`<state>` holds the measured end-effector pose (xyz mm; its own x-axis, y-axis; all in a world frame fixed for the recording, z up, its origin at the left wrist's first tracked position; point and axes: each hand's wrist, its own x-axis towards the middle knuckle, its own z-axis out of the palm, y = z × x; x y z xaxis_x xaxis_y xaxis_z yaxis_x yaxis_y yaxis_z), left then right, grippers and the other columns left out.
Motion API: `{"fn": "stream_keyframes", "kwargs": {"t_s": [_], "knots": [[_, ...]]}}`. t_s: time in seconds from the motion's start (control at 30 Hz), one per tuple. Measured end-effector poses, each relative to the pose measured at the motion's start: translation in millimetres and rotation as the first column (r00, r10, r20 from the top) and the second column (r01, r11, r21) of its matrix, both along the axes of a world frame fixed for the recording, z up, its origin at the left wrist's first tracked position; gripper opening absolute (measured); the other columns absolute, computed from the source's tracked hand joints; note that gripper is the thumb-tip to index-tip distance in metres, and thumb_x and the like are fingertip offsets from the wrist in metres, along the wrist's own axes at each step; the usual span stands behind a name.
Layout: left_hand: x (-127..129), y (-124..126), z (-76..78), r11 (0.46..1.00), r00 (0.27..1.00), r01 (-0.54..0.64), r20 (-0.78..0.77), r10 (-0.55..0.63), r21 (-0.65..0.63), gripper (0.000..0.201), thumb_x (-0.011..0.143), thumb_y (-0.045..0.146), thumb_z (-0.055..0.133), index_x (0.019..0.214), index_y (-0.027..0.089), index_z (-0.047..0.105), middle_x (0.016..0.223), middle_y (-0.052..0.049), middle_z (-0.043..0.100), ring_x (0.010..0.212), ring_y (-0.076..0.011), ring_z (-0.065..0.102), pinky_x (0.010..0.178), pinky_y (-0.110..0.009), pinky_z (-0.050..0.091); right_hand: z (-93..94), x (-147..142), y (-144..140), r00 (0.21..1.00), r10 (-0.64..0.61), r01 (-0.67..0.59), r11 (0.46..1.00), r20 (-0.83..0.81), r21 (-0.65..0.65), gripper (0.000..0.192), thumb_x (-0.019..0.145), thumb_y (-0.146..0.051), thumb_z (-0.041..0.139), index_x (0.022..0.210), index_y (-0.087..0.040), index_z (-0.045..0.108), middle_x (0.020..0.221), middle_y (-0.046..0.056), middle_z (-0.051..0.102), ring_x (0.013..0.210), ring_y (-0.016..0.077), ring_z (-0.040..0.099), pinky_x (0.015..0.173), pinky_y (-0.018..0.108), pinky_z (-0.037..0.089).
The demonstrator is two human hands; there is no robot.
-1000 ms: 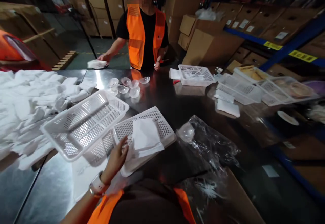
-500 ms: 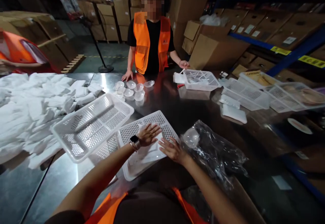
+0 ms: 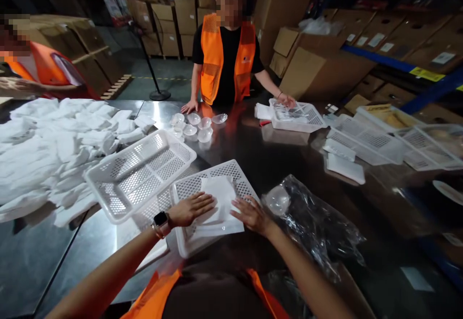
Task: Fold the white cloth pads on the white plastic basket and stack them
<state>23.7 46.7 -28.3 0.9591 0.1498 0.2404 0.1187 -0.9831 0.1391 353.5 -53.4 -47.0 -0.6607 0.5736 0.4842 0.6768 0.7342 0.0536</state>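
Left hand: the left hand [image 3: 190, 210], a watch on its wrist, lies flat with fingers spread on a folded white cloth [image 3: 220, 198].
Right hand: the right hand [image 3: 251, 215] presses the cloth's right edge, palm down.
Basket: the cloth lies in a white perforated plastic basket [image 3: 231, 172] on a shiny dark metal table [image 3: 260, 155].
Left of it: a second white perforated basket [image 3: 139, 174], tilted, beside a heap of white cloths [image 3: 47, 150].
Right of it: a crumpled clear plastic bag [image 3: 311, 222].
Across the table: a person in an orange vest [image 3: 226, 56], one hand by small clear plastic cups [image 3: 197, 125].

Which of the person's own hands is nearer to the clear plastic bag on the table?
The right hand. It rests on the white cloth's right edge, just left of the clear plastic bag. The left hand lies on the cloth's left side, farther from it.
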Motion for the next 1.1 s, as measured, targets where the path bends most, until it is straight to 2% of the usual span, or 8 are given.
{"fn": "stream_keyframes", "kwargs": {"t_s": [0.17, 0.27, 0.33, 0.5, 0.6, 0.7, 0.83, 1.1], "knots": [[-4, -13, -7.6, 0.987, 0.998, 0.034, 0.044, -0.042, 0.157, 0.053, 0.096, 0.008, 0.043, 0.145, 0.028, 0.046, 0.144, -0.011, 0.058, 0.136, -0.0217, 0.051, 0.116, -0.048, 0.038, -5.5, -24, 9, 0.945, -0.019, -0.068, 0.965, -0.326, -0.253, 0.039, 0.087, -0.008, 0.044, 0.110, -0.020, 0.073, 0.102, 0.009, 0.077, 0.103, 0.0200, 0.070, 0.088, 0.039, 0.056], [10, -20, -13.8, 0.998, 0.982, -0.026, 0.187, 0.035, -0.049, 0.038, 0.099, 0.016, 0.041, 0.133, 0.021, 0.058, 0.130, -0.011, 0.069, 0.128, -0.0210, 0.059, 0.115, -0.046, 0.042, -6.0, -30, 9, 0.754, -0.314, 0.008, 0.883, -0.577, -0.470, 0.027, 0.085, -0.019, 0.051, 0.093, -0.022, 0.077, 0.090, 0.007, 0.078, 0.088, 0.0210, 0.072, 0.081, 0.037, 0.058], [18, -28, -16.4, 0.950, 0.932, -0.140, 0.287, 0.222, -0.278, 0.033, 0.101, 0.025, 0.038, 0.119, 0.021, 0.066, 0.115, -0.009, 0.075, 0.115, -0.0195, 0.067, 0.110, -0.043, 0.048, -6.5, -36, 10, 0.573, -0.499, 0.057, 0.816, -0.650, -0.576, 0.027, 0.087, -0.031, 0.053, 0.074, -0.021, 0.075, 0.075, 0.006, 0.076, 0.074, 0.0214, 0.071, 0.070, 0.033, 0.057], [39, -54, -9.0, 0.506, 0.548, -0.398, 0.244, 0.800, -0.765, 0.040, 0.098, 0.047, 0.042, 0.091, 0.020, 0.070, 0.087, -0.007, 0.076, 0.083, -0.0198, 0.071, 0.078, -0.034, 0.057, -7.1, -59, 15, 0.304, -0.695, 0.225, 0.717, -0.651, -0.660, 0.055, 0.090, -0.063, 0.048, 0.058, -0.019, 0.058, 0.049, 0.001, 0.058, 0.049, 0.0147, 0.052, 0.048, 0.025, 0.041], [55, -61, -2.0, 0.264, 0.272, -0.441, 0.153, 0.950, -0.857, 0.049, 0.097, 0.056, 0.038, 0.072, 0.021, 0.062, 0.070, -0.003, 0.069, 0.066, -0.0177, 0.064, 0.065, -0.030, 0.051, -5.8, -72, 19, 0.214, -0.758, 0.391, 0.644, -0.616, -0.657, 0.063, 0.086, -0.074, 0.043, 0.053, -0.021, 0.050, 0.045, -0.001, 0.049, 0.047, 0.0120, 0.041, 0.047, 0.025, 0.034], [68, -57, -1.3, 0.138, 0.071, -0.506, 0.118, 0.990, -0.851, 0.051, 0.094, 0.061, 0.035, 0.062, 0.024, 0.049, 0.057, 0.000, 0.056, 0.054, -0.0157, 0.051, 0.055, -0.028, 0.041, -4.2, -80, 23, 0.229, -0.784, 0.523, 0.599, -0.577, -0.606, 0.065, 0.088, -0.075, 0.037, 0.050, -0.022, 0.047, 0.043, 0.000, 0.048, 0.044, 0.0114, 0.034, 0.048, 0.027, 0.029], [71, -48, -6.9, 0.085, 0.040, -0.604, 0.077, 0.996, -0.793, 0.043, 0.094, 0.050, 0.040, 0.060, 0.025, 0.044, 0.054, 0.002, 0.050, 0.052, -0.0143, 0.045, 0.055, -0.028, 0.033, -3.9, -83, 27, 0.248, -0.801, 0.599, 0.569, -0.544, -0.564, 0.065, 0.090, -0.072, 0.036, 0.048, -0.023, 0.046, 0.043, 0.001, 0.049, 0.044, 0.0113, 0.030, 0.049, 0.029, 0.027], [59, -38, -12.8, 0.131, 0.148, -0.705, 0.036, 0.988, -0.697, 0.034, 0.092, 0.033, 0.051, 0.060, 0.023, 0.047, 0.056, 0.001, 0.053, 0.053, -0.0141, 0.047, 0.058, -0.029, 0.031, -12.8, -79, 34, 0.316, -0.820, 0.657, 0.552, -0.478, -0.513, 0.062, 0.093, -0.067, 0.036, 0.051, -0.024, 0.053, 0.044, 0.002, 0.052, 0.042, 0.0125, 0.036, 0.047, 0.028, 0.028]]}}
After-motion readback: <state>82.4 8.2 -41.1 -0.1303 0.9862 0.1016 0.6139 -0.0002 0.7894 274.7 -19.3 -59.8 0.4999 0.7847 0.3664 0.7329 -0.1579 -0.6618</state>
